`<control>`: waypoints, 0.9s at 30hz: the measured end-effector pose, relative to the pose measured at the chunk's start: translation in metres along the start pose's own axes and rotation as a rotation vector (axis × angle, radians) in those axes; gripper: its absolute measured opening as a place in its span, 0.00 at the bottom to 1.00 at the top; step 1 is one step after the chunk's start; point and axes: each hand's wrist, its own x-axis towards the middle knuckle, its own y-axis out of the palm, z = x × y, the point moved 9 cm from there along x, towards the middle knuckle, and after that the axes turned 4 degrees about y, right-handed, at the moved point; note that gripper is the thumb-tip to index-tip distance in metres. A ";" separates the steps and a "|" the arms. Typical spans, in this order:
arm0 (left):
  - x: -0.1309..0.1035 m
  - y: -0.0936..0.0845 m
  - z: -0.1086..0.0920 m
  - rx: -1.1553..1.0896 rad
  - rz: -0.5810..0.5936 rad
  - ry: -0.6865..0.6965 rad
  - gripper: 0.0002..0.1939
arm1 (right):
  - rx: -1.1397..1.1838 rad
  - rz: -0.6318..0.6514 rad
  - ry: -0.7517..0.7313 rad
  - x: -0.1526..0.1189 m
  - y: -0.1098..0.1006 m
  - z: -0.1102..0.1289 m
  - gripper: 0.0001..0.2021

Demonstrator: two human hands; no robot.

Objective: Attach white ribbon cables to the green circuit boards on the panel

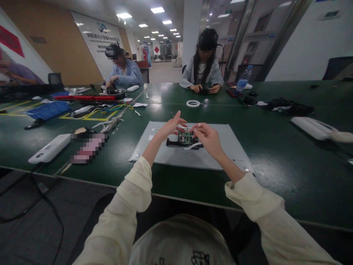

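A grey flat panel (217, 141) lies on the green table in front of me. On its middle rests a black frame with a green circuit board (185, 137). My left hand (174, 126) is above the board's left side, its fingers spread. From the right, my right hand (207, 137) pinches a thin white strip (188, 127) over the board's upper edge; the strip runs toward my left fingers. A second white strip (193, 146) lies across the lower right of the black frame.
Beyond the panel lies a white tape roll (193, 103). At left are a white power bank (50, 148), a pink object (89, 148), a blue tray (48, 110) and cables. People sit across the table, near a bottle (243, 78).
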 end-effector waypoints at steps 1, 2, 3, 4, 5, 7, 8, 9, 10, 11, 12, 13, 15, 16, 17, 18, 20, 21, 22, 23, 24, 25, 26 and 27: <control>-0.006 0.003 0.001 -0.003 0.056 -0.022 0.31 | -0.010 0.028 -0.016 -0.001 0.004 0.001 0.09; -0.011 0.005 0.002 -0.001 0.102 -0.035 0.29 | -0.029 0.055 -0.034 -0.003 0.008 0.001 0.10; -0.015 0.005 0.004 0.001 0.135 -0.036 0.26 | -0.062 0.077 -0.057 -0.004 0.012 0.002 0.10; -0.018 0.005 0.005 -0.002 0.157 -0.025 0.23 | -0.112 0.100 -0.083 -0.006 0.017 0.002 0.09; -0.020 0.003 0.006 -0.012 0.173 -0.003 0.21 | -0.181 0.116 -0.117 -0.007 0.021 0.003 0.09; -0.022 -0.004 0.009 -0.054 0.175 0.061 0.18 | -0.351 0.129 -0.215 -0.010 0.029 0.008 0.08; -0.022 -0.009 0.011 -0.079 0.162 0.090 0.17 | -0.437 0.126 -0.277 -0.012 0.033 0.011 0.08; -0.021 -0.015 0.014 -0.101 0.135 0.113 0.16 | -0.516 0.118 -0.343 -0.014 0.037 0.016 0.08; -0.020 -0.021 0.019 -0.117 0.106 0.130 0.15 | -0.588 0.113 -0.407 -0.017 0.042 0.020 0.08; -0.019 -0.027 0.023 -0.124 0.074 0.144 0.14 | -0.651 0.113 -0.469 -0.019 0.048 0.024 0.08; -0.017 -0.032 0.028 -0.113 0.045 0.157 0.14 | -0.706 0.124 -0.526 -0.021 0.055 0.028 0.08; -0.015 -0.037 0.032 -0.077 0.015 0.178 0.13 | -0.759 0.142 -0.576 -0.023 0.062 0.030 0.08; -0.012 -0.043 0.034 0.068 -0.038 0.249 0.11 | -0.861 0.194 -0.649 -0.027 0.077 0.030 0.09; -0.011 -0.045 0.033 0.177 -0.064 0.296 0.10 | -0.907 0.218 -0.673 -0.029 0.083 0.028 0.09; -0.011 -0.045 0.031 0.293 -0.079 0.338 0.08 | -0.950 0.235 -0.688 -0.030 0.088 0.026 0.09; -0.011 -0.043 0.029 0.404 -0.079 0.376 0.07 | -0.990 0.248 -0.698 -0.031 0.092 0.023 0.10; -0.013 -0.035 0.027 0.579 -0.042 0.432 0.07 | -1.059 0.273 -0.721 -0.035 0.100 0.017 0.10; -0.014 -0.031 0.027 0.634 -0.017 0.449 0.07 | -1.090 0.290 -0.734 -0.037 0.104 0.015 0.10; -0.015 -0.028 0.027 0.670 0.004 0.461 0.08 | -1.119 0.314 -0.747 -0.040 0.107 0.012 0.10; -0.016 -0.026 0.026 0.694 0.016 0.470 0.09 | -1.143 0.339 -0.760 -0.042 0.110 0.010 0.10; -0.017 -0.024 0.026 0.710 0.023 0.474 0.10 | -1.161 0.360 -0.768 -0.045 0.113 0.008 0.11; -0.018 -0.023 0.026 0.722 0.027 0.473 0.10 | -1.172 0.373 -0.772 -0.046 0.114 0.007 0.11; -0.018 -0.023 0.026 0.734 0.029 0.469 0.10 | -1.176 0.381 -0.771 -0.048 0.115 0.006 0.11; -0.018 -0.023 0.027 0.745 0.028 0.461 0.10 | -1.175 0.383 -0.767 -0.048 0.115 0.006 0.11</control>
